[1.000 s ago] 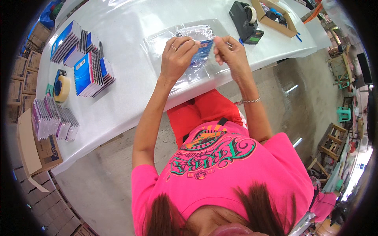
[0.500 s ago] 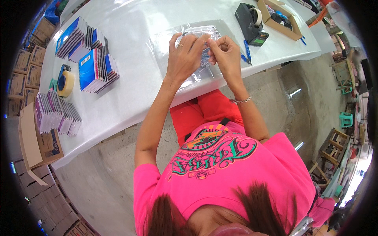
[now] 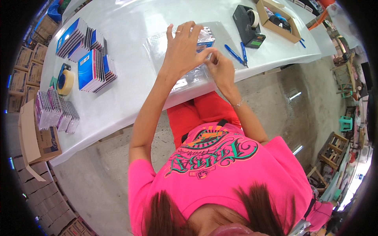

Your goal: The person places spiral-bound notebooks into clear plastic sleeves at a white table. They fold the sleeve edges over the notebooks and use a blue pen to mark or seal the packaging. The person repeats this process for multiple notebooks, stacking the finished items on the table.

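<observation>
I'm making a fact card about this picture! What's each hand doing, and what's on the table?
Left hand: fingers spread over a blue item, partly hidden, in clear plastic
Right hand: thumb and finger bent close beside the left thumb; can't tell if they hold anything
Table: white top
Right of the hands: blue two-armed tool, black tape dispenser, open cardboard box
Left of the hands: blue spiral notebooks, yellowish tape roll, purple spiral notebooks

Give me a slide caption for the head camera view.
Left hand and right hand close together over clear plastic on a white table, spiral notebooks stacked to the left.
</observation>
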